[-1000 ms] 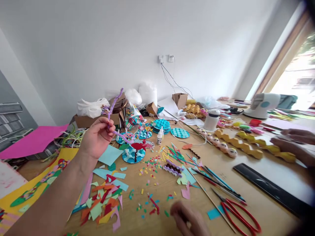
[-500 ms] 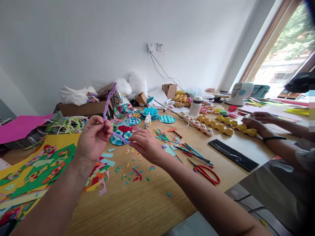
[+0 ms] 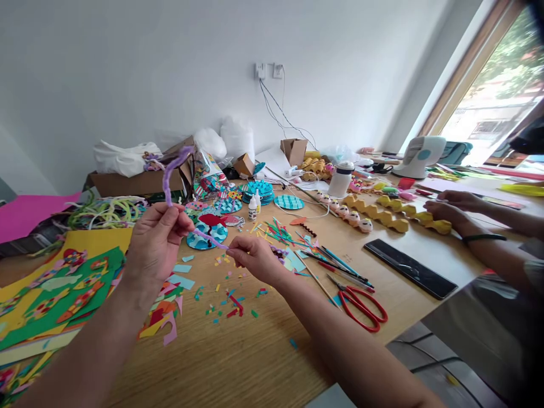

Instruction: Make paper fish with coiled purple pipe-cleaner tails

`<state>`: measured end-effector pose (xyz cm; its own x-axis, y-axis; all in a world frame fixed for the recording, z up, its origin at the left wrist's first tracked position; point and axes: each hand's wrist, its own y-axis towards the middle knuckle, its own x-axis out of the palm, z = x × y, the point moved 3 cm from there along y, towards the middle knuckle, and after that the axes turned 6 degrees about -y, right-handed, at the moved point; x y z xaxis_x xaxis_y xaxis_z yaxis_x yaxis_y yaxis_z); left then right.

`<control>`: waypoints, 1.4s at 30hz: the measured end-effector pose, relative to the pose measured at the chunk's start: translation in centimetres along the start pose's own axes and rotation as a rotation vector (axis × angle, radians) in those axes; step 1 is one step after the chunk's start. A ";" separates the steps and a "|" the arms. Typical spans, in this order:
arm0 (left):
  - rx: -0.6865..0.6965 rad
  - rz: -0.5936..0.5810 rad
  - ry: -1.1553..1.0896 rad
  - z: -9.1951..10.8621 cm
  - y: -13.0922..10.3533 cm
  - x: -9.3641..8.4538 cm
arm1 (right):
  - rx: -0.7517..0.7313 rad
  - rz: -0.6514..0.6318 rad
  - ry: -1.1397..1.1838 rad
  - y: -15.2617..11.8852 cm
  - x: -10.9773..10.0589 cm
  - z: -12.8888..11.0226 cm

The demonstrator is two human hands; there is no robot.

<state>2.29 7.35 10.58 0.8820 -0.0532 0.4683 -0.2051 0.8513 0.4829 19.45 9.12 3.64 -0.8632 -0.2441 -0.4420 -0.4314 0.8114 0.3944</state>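
Observation:
A purple pipe cleaner (image 3: 170, 173) is held above a wooden table (image 3: 238, 362). My left hand (image 3: 155, 241) pinches it near its middle, and the upper end curves up and to the right. My right hand (image 3: 255, 258) pinches its lower end, just right of the left hand. Below the hands lie a blue paper disc with a red shape (image 3: 207, 232) and scattered paper scraps (image 3: 229, 294).
Red-handled scissors (image 3: 361, 306), sticks and a black ruler (image 3: 410, 267) lie to the right. Another person's hands (image 3: 450, 207) rest on a yellow zigzag chain (image 3: 395, 218). Coloured sheets (image 3: 51, 283) cover the left side. Boxes, bags and glue bottles crowd the far side.
My right hand rose from the near table edge and took the pipe cleaner's lower end. The pipe cleaner's top has bent over to the right. The view shifted left.

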 end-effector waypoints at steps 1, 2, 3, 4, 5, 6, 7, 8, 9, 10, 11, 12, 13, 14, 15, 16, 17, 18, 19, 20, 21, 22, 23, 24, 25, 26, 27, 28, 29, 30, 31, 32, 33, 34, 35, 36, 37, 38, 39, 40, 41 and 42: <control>0.039 -0.014 0.017 0.2 -0.3 0.3 | 0.017 -0.033 0.033 0.0 0.3 0.1; 0.074 -0.027 0.028 0.5 -0.6 0.7 | 0.029 -0.066 0.077 0.0 0.5 0.3; 0.101 -0.038 0.028 0.7 -0.9 1.0 | 0.041 -0.092 0.131 0.0 0.8 0.3; 0.118 -0.046 0.017 0.9 -1.0 1.1 | 0.051 -0.109 0.187 0.0 1.1 0.4; 0.124 -0.047 -0.003 0.9 -1.0 1.2 | 0.055 -0.115 0.236 0.0 1.3 0.5; 0.121 -0.037 -0.029 0.9 -0.9 1.0 | 0.055 -0.111 0.271 0.0 1.5 0.5; 0.108 -0.018 -0.054 0.8 -0.7 0.8 | 0.055 -0.100 0.293 0.0 1.6 0.6; 0.091 0.006 -0.076 0.6 -0.4 0.4 | 0.056 -0.090 0.302 -0.1 1.7 0.6; 0.074 0.031 -0.092 0.4 -0.2 0.0 | 0.059 -0.085 0.300 -0.1 1.8 0.6; 0.063 0.052 -0.103 0.3 0.0 -0.4 | 0.063 -0.078 0.288 -0.2 1.7 0.7; 0.055 0.069 -0.111 0.2 0.2 -0.6 | 0.071 -0.070 0.266 -0.3 1.6 0.7; 0.050 0.077 -0.117 0.1 0.3 -0.8 | 0.082 -0.059 0.237 -0.3 1.5 0.7; 0.046 0.079 -0.120 0.1 0.3 -0.9 | 0.091 -0.050 0.204 -0.4 1.3 0.7; 0.045 0.079 -0.121 0.1 0.3 -0.8 | 0.095 -0.045 0.174 -0.4 1.2 0.7; 0.042 0.081 -0.119 0.1 0.2 -0.8 | 0.095 -0.045 0.152 -0.4 1.1 0.6; 0.039 0.087 -0.116 0.2 0.2 -0.7 | 0.088 -0.052 0.137 -0.4 1.0 0.6; 0.033 0.096 -0.116 0.2 0.1 -0.7 | 0.074 -0.063 0.132 -0.5 1.0 0.5; 0.023 0.110 -0.119 0.2 0.2 -0.8 | 0.056 -0.072 0.135 -0.5 1.1 0.4; 0.006 0.126 -0.128 0.2 0.3 -0.9 | 0.041 -0.075 0.141 -0.5 1.2 0.4; -0.016 0.143 -0.138 0.0 0.4 -1.2 | 0.031 -0.073 0.148 -0.5 1.4 0.3; -0.038 0.156 -0.148 -0.1 0.5 -1.4 | 0.028 -0.066 0.154 -0.5 1.5 0.4; -0.056 0.164 -0.155 -0.3 0.6 -1.7 | 0.032 -0.056 0.160 -0.5 1.7 0.4; -0.068 0.169 -0.157 -0.5 0.7 -1.9 | 0.041 -0.046 0.162 -0.5 1.8 0.5; -0.074 0.171 -0.157 -0.6 0.8 -2.1 | 0.055 -0.034 0.155 -0.5 1.8 0.6; -0.077 0.169 -0.156 -0.7 0.8 -2.2 | 0.067 -0.019 0.140 -0.5 1.8 0.7; -0.079 0.168 -0.156 -0.8 0.8 -2.2 | 0.076 -0.005 0.120 -0.6 1.8 0.8; -0.084 0.169 -0.159 -0.8 0.8 -2.3 | 0.080 0.007 0.097 -0.6 1.7 0.8; -0.089 0.175 -0.163 -0.8 0.8 -2.3 | 0.076 0.015 0.071 -0.7 1.7 0.8; -0.095 0.184 -0.168 -0.9 0.8 -2.3 | 0.061 0.019 0.038 -0.7 1.6 0.8; -0.104 0.192 -0.175 -0.9 0.7 -2.3 | 0.034 0.019 -0.010 -0.8 1.6 0.6; -0.114 0.201 -0.180 -0.9 0.7 -2.4 | -0.006 0.016 -0.077 -0.9 1.6 0.4; -0.123 0.208 -0.181 -1.0 0.8 -2.4 | -0.058 0.006 -0.160 -1.0 1.6 0.2; -0.132 0.212 -0.176 -1.0 0.8 -2.5 | -0.120 -0.013 -0.253 -1.1 1.7 -0.1; -0.141 0.212 -0.164 -1.1 0.8 -2.5 | -0.184 -0.042 -0.346 -1.2 1.9 -0.4; -0.149 0.211 -0.147 -1.2 0.9 -2.6 | -0.244 -0.079 -0.427 -1.3 2.1 -0.7; -0.153 0.208 -0.128 -1.2 0.9 -2.6 | -0.294 -0.121 -0.488 -1.4 2.3 -1.0; -0.155 0.200 -0.111 -1.3 1.0 -2.6 | -0.328 -0.159 -0.528 -1.5 2.5 -1.2; -0.153 0.192 -0.100 -1.3 1.0 -2.6 | -0.343 -0.183 -0.545 -1.6 2.6 -1.3; -0.147 0.186 -0.096 -1.3 1.1 -2.6 | -0.338 -0.188 -0.541 -1.6 2.7 -1.3; -0.139 0.183 -0.100 -1.3 1.1 -2.6 | -0.318 -0.176 -0.521 -1.6 2.7 -1.3; -0.134 0.182 -0.109 -1.2 1.1 -2.6 | -0.287 -0.154 -0.489 -1.5 2.6 -1.3; -0.129 0.185 -0.120 -1.2 1.1 -2.6 | -0.252 -0.125 -0.454 -1.5 2.5 -1.1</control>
<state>0.26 9.01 8.97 0.7764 0.0542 0.6279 -0.2951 0.9116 0.2861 17.60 6.68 2.84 -0.6247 -0.0314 -0.7802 -0.6217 0.6245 0.4726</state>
